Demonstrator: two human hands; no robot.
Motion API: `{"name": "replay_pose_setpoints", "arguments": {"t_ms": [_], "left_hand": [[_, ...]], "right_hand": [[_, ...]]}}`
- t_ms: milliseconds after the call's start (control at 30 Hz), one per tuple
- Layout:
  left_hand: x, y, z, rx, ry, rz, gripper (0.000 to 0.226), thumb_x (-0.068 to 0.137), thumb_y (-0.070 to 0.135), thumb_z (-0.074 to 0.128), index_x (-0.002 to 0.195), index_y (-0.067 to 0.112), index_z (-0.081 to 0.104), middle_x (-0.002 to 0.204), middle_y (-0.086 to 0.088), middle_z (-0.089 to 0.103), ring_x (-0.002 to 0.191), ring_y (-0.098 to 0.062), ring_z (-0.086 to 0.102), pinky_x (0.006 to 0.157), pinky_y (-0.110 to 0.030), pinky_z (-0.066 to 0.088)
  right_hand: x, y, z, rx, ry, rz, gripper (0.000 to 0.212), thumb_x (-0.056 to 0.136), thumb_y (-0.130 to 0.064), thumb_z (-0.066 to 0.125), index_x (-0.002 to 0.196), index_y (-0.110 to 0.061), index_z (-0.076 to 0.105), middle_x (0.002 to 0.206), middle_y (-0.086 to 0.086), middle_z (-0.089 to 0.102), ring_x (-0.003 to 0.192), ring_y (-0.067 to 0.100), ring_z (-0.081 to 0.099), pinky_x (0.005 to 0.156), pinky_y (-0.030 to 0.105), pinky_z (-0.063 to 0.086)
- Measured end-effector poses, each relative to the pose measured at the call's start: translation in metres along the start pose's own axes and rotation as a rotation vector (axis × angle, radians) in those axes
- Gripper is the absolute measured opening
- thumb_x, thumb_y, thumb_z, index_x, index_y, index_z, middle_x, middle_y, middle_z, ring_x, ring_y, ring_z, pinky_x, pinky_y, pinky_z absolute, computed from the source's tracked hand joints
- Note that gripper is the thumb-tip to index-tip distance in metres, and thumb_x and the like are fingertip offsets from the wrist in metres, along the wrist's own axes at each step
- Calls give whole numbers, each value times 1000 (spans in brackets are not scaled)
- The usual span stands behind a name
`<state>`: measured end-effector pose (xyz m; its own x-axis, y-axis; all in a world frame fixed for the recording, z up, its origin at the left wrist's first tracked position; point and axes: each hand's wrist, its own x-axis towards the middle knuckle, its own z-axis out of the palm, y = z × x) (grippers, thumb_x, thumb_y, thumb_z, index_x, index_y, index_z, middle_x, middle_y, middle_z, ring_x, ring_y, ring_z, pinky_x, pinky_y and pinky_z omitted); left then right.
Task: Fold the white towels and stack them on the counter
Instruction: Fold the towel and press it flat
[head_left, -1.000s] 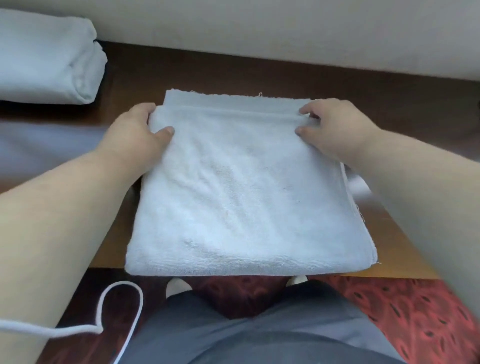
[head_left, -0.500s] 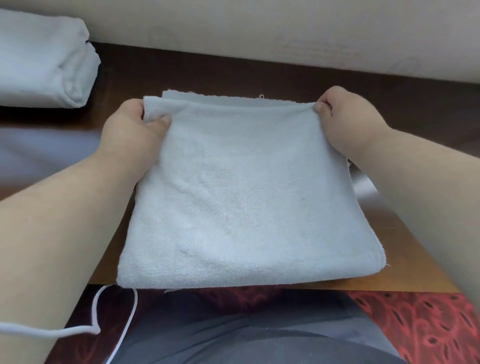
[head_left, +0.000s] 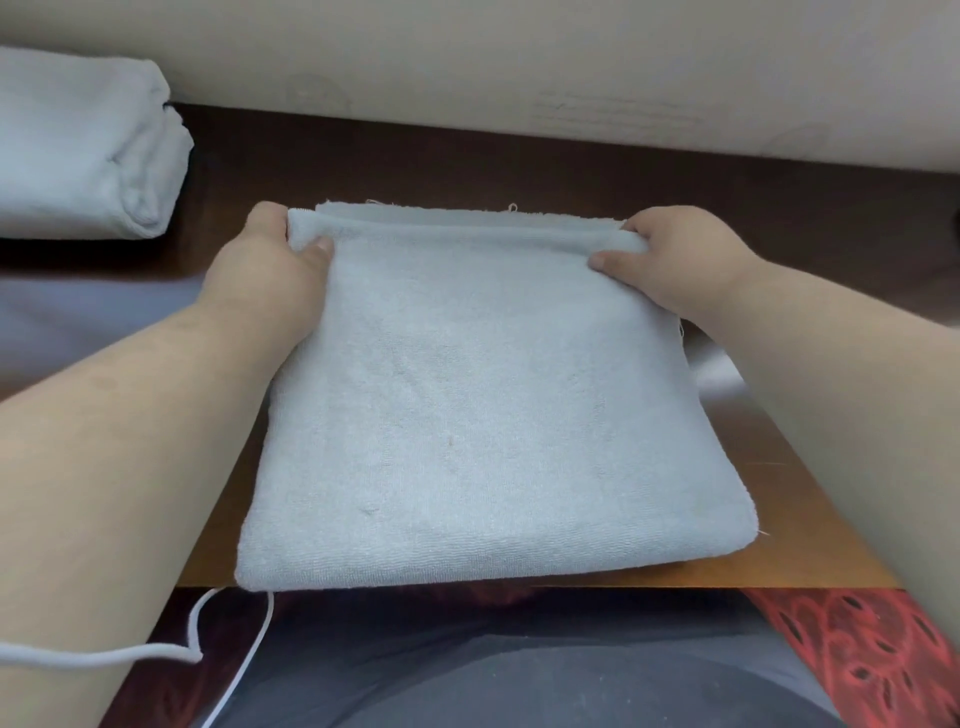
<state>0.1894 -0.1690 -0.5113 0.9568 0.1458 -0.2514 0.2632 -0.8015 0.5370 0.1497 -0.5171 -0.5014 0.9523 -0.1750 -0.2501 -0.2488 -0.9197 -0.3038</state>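
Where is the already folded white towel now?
In the head view, the folded white terry towel lies far left on the dark wooden counter, against the wall, beyond the left hand.

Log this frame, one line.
left hand: pinching towel far corner | right hand: pinching other far corner | folded towels: far-left

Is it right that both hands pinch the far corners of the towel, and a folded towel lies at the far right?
Not quite. The head view shows the folded towel at the far left. Both hands, left and right, do pinch the towel at its far corners.
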Motion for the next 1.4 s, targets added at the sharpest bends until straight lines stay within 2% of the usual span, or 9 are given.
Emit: {"name": "replay_pose_setpoints", "arguments": {"t_ms": [167,300,600,700,767,900,1033,1267,1400], "left_hand": [[-5,3,-10,-116,37,89,20,92,53,48,105,40,41,87,11,54,74,-8,50,56,-28,35],[3,12,-18,-328,90,77,12,78,68,50,85,60,45,89,21,61,81,-4,60,61,-31,48],[26,15,12,-225,5,-53,55,88,62,53,135,34,44,111,11,56,82,-10,54,55,-25,36],[6,19,4,-72,56,-17,70,88,54,60,146,36,27,138,1,45,114,-24,51,85,-32,45],[-26,16,4,152,166,224,74,89,47,61,150,32,22,155,-5,29,137,-31,33,109,-45,31],[-103,8,32,296,-111,599,62,97,49,39,154,29,24,163,-6,18,149,-25,13,119,-45,11],[-111,-3,50,572,-261,543,67,95,62,13,155,36,-4,164,2,-13,150,-20,-15,121,-46,-5],[-148,1,46,566,-231,753,69,93,62,5,155,34,12,164,-5,10,151,-25,5,119,-49,4],[-154,-21,42,649,-315,582,77,86,72,2,154,37,-6,164,0,-13,150,-21,-14,120,-51,-4]], "right_hand": [[-5,-3,-17,190,48,30,30,81,-58,65,88,-30,60,87,-11,62,80,9,60,59,26,41],[-9,0,-30,435,157,117,38,67,-69,65,84,-36,61,84,-12,67,74,6,63,55,24,44],[18,3,16,378,294,280,55,78,-61,67,116,-23,56,102,-9,52,85,9,51,65,21,36],[9,-6,15,227,386,243,63,82,-58,66,132,-24,48,132,0,48,121,23,48,97,33,40],[-10,-25,17,95,443,98,68,88,-56,58,145,-24,41,153,5,35,142,27,30,115,45,25],[-59,-66,51,-16,154,-226,66,96,-55,38,154,-24,31,165,5,17,153,26,6,122,53,7],[-73,-60,64,-202,-37,-176,77,96,-67,24,159,-27,8,168,1,-2,153,21,-7,123,47,-3],[-146,-65,72,-102,40,-292,76,95,-67,11,157,-25,19,167,2,8,153,20,0,120,45,0],[-163,-14,68,-255,-125,-143,86,88,-76,10,158,-28,0,167,-2,-6,153,16,-9,123,46,-2]]}}
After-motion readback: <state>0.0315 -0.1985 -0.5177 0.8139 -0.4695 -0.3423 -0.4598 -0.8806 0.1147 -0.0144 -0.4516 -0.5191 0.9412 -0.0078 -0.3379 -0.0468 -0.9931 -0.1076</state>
